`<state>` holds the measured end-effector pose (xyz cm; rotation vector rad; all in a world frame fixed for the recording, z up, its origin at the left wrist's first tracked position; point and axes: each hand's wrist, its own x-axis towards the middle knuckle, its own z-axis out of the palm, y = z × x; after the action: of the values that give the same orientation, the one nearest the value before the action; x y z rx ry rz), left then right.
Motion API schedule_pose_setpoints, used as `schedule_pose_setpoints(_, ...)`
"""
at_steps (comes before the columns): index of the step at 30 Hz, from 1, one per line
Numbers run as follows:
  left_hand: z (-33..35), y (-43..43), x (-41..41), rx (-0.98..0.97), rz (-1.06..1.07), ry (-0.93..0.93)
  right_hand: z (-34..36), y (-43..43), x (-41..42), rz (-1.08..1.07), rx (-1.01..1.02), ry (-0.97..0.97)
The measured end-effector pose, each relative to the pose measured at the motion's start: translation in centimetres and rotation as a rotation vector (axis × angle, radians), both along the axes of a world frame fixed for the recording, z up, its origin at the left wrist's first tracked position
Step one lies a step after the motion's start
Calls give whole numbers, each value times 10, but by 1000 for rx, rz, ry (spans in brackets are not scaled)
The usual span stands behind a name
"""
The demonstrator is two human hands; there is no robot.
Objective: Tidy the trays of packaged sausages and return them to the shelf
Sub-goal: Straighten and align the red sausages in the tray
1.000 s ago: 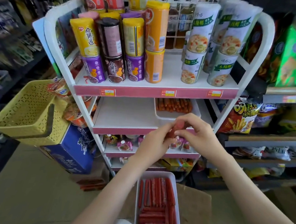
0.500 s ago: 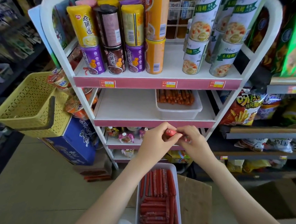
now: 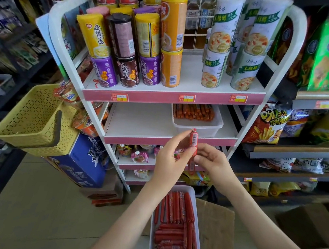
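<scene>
Mid-tidying, our left hand [image 3: 171, 158] and right hand [image 3: 214, 163] both pinch one sausage [image 3: 194, 140] upright; next it likely needs laying flat in the tray [image 3: 175, 187] below.

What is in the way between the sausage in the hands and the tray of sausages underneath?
Nothing visible is. The left hand and right hand pinch the red sausage upright over the white tray, and the space between sausage and tray looks open.

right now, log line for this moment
left hand: pinches red packaged sausage upright | right hand: same | white plastic tray of sausages: below hands | second tray: on shelf
</scene>
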<state>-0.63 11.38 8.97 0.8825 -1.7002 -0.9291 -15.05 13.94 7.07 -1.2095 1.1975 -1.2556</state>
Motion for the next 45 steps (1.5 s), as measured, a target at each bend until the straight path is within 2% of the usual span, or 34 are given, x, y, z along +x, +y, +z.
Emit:
schedule_pose_setpoints(3, 2, 2, 1, -23, -60, -15, 1, 1, 0, 57, -41, -72)
schedule_pose_setpoints(5, 2, 5, 0, -83, -42, -14, 2, 2, -2, 58, -72, -49)
schedule_pose_setpoints(9, 2, 9, -4, -71, 25, 39, 9, 3, -2, 75, -127, 117)
schedule_pose_setpoints(12, -2, 7, -5, -234, 42, -16, 11, 1, 1, 53, -232, 307)
schedule_pose_setpoints(15, -6, 5, -6, -340, 31, -21, 10, -2, 0, -1, -316, 375)
schedule_pose_setpoints(18, -9, 4, -4, -280, 27, -37, 10, -2, 2, -26, -279, 378)
schedule_pose_setpoints(20, -6, 1, -1, -52, -47, -73, 10, -2, 7, -54, -134, 213)
schedule_pose_setpoints(22, -7, -5, 5, 233, -240, -156, 6, -4, 11, -82, 133, -201)
schedule_pose_setpoints(24, -15, -10, 13, 394, -380, -232, -4, -9, 10, -118, 383, -623)
schedule_pose_setpoints(26, -23, -11, 19, 435, -449, -219, -16, -12, 7, -197, 499, -931)
schedule_pose_setpoints(28, -29, -10, 20, 335, -401, -313, -25, -14, 7, -230, 524, -1066)
schedule_pose_setpoints(31, -38, -11, 20, 202, -260, -413, -35, -16, 9, -210, 542, -1005)
schedule_pose_setpoints(36, -67, -11, 23, 251, -249, -460, -64, -19, 6, -259, 602, -873)
schedule_pose_setpoints(37, -80, -12, 24, 293, -239, -508, -75, -18, 3, -287, 608, -758)
schedule_pose_setpoints(41, -166, -10, 46, 418, -64, -884, -156, 0, -16, -369, 728, 3)
schedule_pose_setpoints(43, -218, -2, 59, 458, -28, -1064, -210, 16, -19, -341, 847, 188)
schedule_pose_setpoints(45, -266, 7, 66, 393, -65, -1226, -255, 27, -15, -288, 860, 335)
